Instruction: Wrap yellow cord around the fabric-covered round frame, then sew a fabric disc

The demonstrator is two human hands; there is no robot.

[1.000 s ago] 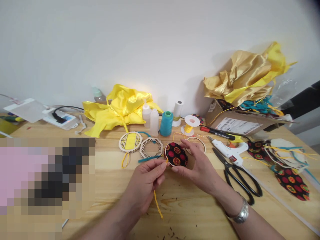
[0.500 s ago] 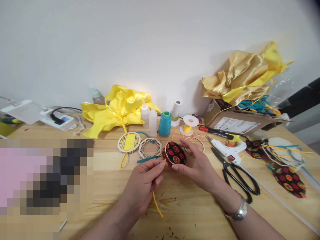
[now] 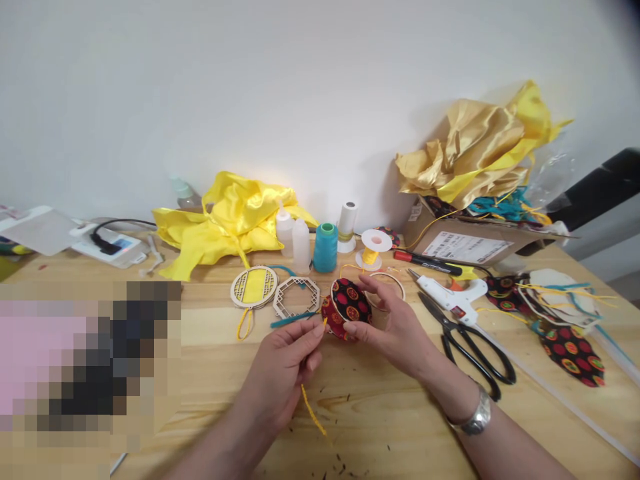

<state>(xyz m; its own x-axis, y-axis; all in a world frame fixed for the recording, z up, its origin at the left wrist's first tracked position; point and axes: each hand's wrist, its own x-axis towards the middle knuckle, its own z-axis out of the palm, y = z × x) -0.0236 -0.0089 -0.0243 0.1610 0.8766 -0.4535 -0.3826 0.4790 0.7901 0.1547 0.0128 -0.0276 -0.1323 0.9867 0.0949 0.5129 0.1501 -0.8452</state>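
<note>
A yellow cord (image 3: 312, 411) is pinched between the thumb and forefinger of my left hand (image 3: 290, 350); its end pokes out at the fingertips and its tail hangs below. My right hand (image 3: 395, 327) grips a round, hoop-edged piece of black and red patterned fabric (image 3: 353, 303) between thumb and fingers. A redder patterned layer shows behind its lower left side, close to my left fingertips. Left of the hands lie an octagonal wooden lattice frame (image 3: 297, 298) and a round lattice frame (image 3: 254, 287) with yellow fabric and a yellow loop. A plain hoop (image 3: 400, 283) lies partly behind my right hand.
Black scissors (image 3: 467, 333) and a white glue gun (image 3: 453, 293) lie to the right. Behind stand a teal thread cone (image 3: 325, 250), a yellow cord spool (image 3: 371, 256) and white bottles (image 3: 301, 245). Yellow satin (image 3: 235, 220) and a cardboard box (image 3: 460, 243) are at the back.
The fabric round has turned slightly in my right hand, so more of the redder layer shows at its left. The whole view has shifted a little; both hands keep their grips.
</note>
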